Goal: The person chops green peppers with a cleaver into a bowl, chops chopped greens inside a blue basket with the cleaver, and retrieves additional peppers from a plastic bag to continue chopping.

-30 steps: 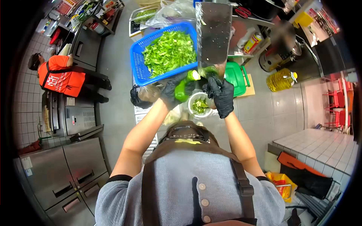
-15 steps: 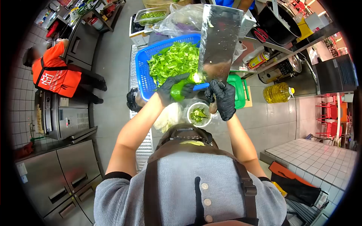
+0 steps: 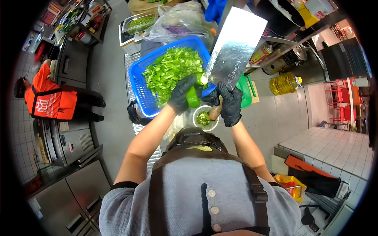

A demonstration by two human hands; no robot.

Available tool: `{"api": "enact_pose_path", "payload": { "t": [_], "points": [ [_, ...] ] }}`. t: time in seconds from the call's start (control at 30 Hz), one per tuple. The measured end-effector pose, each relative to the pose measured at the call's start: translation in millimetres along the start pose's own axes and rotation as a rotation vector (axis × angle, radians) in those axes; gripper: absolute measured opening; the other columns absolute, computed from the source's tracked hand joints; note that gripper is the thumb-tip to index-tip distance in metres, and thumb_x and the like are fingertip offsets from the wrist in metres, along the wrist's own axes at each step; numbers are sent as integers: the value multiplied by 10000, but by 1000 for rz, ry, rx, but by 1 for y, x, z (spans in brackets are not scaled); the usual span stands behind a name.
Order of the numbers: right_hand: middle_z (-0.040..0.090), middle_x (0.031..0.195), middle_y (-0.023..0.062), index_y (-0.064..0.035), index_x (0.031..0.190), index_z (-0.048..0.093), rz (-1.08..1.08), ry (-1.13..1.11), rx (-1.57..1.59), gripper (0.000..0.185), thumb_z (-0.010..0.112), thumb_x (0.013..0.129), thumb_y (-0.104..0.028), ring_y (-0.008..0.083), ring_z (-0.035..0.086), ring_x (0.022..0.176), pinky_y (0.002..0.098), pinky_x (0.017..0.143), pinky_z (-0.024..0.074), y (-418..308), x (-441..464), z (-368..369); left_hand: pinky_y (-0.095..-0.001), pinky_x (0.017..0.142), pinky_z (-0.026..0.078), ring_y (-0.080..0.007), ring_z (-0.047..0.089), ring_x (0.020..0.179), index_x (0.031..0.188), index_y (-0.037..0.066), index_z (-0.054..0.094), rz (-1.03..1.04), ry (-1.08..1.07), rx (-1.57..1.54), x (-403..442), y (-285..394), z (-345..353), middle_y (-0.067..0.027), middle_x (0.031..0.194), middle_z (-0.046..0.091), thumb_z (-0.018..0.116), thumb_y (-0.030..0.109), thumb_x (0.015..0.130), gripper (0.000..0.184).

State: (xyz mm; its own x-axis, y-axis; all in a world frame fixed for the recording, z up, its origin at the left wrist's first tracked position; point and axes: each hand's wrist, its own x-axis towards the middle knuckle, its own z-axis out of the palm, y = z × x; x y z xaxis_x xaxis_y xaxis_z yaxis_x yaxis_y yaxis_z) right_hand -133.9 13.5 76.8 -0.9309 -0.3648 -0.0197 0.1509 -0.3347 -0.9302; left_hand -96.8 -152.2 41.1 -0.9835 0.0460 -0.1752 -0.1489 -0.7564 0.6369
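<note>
My left hand [image 3: 182, 95], in a black glove, is closed around a long green pepper [image 3: 193, 97] with a pale cut end. My right hand [image 3: 230, 105], also black-gloved, grips the brown handle of a wide cleaver [image 3: 234, 49]. The blade points away from me, its left edge close to the pepper's cut end; I cannot tell whether they touch. Below the left hand and beyond it is a blue plastic basket [image 3: 138, 95], full of sliced green pieces [image 3: 173, 69]. A white bowl [image 3: 215, 125] with green scraps stands nearer my body, under the cleaver handle.
A green container [image 3: 245, 92] stands right of my right hand. Plastic bags [image 3: 173, 25] and a tub of chopped greens [image 3: 141, 23] lie beyond the basket. An oil jug [image 3: 284, 84] is on the right. A person in an orange vest [image 3: 53, 98] stands at far left.
The cleaver blade has tilted to the right and now catches the light. The pepper's lower end has swung toward the right. My view has shifted slightly, moving the surroundings leftward.
</note>
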Motion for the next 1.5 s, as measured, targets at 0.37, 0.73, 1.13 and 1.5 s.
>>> {"api": "enact_pose_path", "payload": {
  "t": [0.37,0.73,1.13,1.5],
  "points": [
    [578,597,71,1,813,601,-64,147,-145,163,594,876,-149,129,491,451,255,433,382,-21,-34,-55,-331,805,509,-186,583,886,1196,63,498,-106,-225,-101,-8,-35,38,-67,1016,575,620,348,858,459],
    [565,590,66,-1,861,604,-147,191,30,137,587,877,-136,130,483,448,247,422,373,-29,-81,-72,-361,870,497,-214,561,1012,1265,129,395,106,-220,44,-23,-75,77,-57,1145,534,630,181,864,467],
    [604,701,40,-12,891,621,-106,303,97,131,648,807,-110,98,473,488,233,442,379,-31,-97,-105,-340,908,442,-174,520,1037,1247,111,419,77,-180,65,-31,-103,97,-46,1144,523,620,271,874,452],
    [601,747,1,-5,929,622,-166,241,-171,220,697,756,-118,87,529,573,252,500,428,-40,-106,-93,-360,1004,346,-229,463,1137,1330,72,373,366,-245,996,-52,-86,95,-107,1236,498,637,136,841,560]
  ]
}}
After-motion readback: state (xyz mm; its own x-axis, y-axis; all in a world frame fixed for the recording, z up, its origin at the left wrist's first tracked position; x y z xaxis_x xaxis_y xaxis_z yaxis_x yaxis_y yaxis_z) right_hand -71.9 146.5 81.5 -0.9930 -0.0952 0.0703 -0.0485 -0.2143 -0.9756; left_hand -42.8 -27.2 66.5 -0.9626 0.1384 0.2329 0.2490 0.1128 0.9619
